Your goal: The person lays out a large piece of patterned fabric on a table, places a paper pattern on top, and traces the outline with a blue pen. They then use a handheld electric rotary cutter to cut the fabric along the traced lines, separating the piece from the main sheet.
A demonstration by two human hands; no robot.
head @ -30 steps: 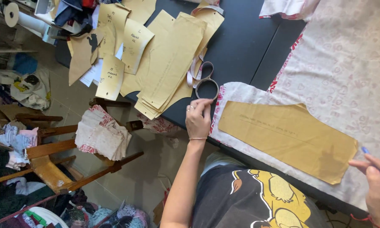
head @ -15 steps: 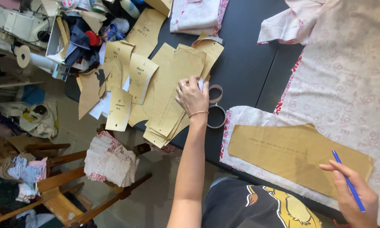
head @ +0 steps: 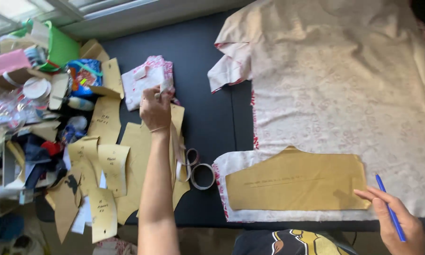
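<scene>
Seen from above: black table point(head: 203, 94), 2 bare hands at work. Left hand point(head: 155, 107), center-left of the frame, arm stretched up from the bottom edge, fingers closed in a pinch on a small pale scrap point(head: 165, 86), possibly paper or cloth, too small to tell. Just above and left of that hand, touching the scrap, a folded pink-printed cloth point(head: 144, 85). Under the forearm, a stack of tan patterns point(head: 137, 160); just right of it, 2 tape rolls point(head: 203, 175). Right hand point(head: 394, 219), lower right, gripping a blue pen point(head: 389, 208), fingertips pressed on the right end of a tan pattern piece point(head: 295, 182). Piece lying flat on cream fabric point(head: 335, 85), long axis running left to right, stretching leftward from the right hand, far nearer that hand than the left.
</scene>
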